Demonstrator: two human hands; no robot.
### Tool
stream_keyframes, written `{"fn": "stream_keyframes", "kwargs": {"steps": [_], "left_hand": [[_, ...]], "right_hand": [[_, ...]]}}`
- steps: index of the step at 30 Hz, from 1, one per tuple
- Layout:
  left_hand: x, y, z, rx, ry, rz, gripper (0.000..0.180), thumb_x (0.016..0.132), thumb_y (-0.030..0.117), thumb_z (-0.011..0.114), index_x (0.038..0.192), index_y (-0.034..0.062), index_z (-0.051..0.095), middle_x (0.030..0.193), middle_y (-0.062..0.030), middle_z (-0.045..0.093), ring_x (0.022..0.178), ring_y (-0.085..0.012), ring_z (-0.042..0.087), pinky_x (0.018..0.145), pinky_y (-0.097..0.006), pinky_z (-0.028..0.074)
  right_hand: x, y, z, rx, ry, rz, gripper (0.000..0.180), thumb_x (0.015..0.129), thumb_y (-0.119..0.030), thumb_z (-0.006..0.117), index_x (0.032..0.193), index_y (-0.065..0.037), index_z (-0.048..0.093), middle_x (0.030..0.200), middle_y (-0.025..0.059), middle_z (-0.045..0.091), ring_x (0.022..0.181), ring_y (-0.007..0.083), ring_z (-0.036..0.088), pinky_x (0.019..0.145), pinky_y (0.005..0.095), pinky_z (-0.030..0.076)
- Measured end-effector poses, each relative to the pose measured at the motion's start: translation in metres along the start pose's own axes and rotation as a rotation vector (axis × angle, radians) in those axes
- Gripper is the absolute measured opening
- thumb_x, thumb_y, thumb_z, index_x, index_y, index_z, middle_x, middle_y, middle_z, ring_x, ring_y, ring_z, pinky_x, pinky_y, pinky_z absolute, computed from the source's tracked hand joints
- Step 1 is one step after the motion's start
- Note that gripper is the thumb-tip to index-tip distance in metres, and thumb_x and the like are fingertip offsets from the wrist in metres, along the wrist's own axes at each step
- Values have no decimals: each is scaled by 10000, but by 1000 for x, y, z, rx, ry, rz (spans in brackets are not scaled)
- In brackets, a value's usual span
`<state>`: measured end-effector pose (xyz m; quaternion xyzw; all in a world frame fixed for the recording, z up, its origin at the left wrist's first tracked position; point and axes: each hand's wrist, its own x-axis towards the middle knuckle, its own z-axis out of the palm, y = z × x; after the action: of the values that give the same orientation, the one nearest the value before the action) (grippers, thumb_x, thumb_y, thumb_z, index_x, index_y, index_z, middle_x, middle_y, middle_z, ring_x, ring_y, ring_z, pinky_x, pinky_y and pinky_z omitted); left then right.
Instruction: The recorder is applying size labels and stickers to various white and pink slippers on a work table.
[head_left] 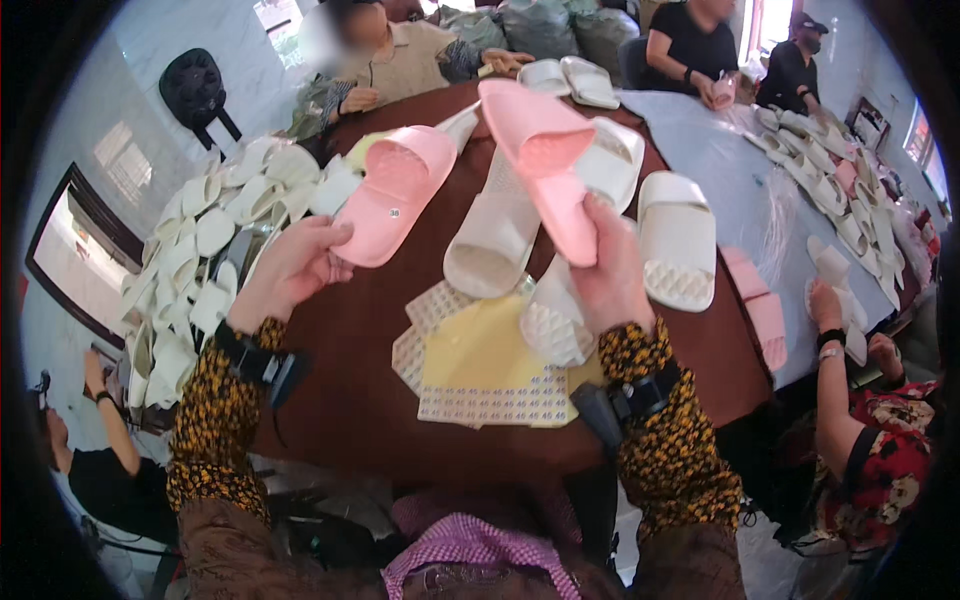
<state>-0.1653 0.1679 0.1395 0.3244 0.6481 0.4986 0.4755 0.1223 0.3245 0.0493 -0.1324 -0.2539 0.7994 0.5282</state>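
Observation:
My left hand (300, 262) grips a pink slide slipper (405, 172) by its heel end, thumb on top; a small round white sticker shows on its footbed. In my right hand (614, 265) is another pink slipper (540, 150), pinched at the heel and tilted with its toe pointing up and away. Both slippers are raised above the brown table (340, 400). Below them lie yellowish sheets of small printed stickers (480, 350). A white slipper (490, 240) lies between my hands, and another white slipper (678, 240) is right of my right hand.
Piles of white slippers (215, 230) line the left side. On the right, a pale-covered table (690, 130) carries more slippers (820, 160) and a pink pair (757, 305). Several other people sit around the tables, one person's hand (827, 303) touching white slippers at right.

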Motion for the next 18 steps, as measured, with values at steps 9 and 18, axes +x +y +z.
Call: {"fn": "stream_keyframes", "kwargs": {"steps": [9,18], "left_hand": [[-119,-116,14,-417,68,-78,167,909,128,604,1029,29,542,955,-100,659,819,-205,647,704,-375,527],[-122,-157,38,-445,-61,-51,354,949,113,537,1268,-34,493,1098,-106,632,921,-210,631,844,-362,525]], "right_hand": [[10,4,3,-145,-72,11,217,947,-136,542,1097,17,578,1041,95,643,902,181,642,745,304,514],[-39,9,53,-414,-148,118,242,924,-119,560,1084,61,582,1035,121,646,896,188,645,791,306,522]]}}
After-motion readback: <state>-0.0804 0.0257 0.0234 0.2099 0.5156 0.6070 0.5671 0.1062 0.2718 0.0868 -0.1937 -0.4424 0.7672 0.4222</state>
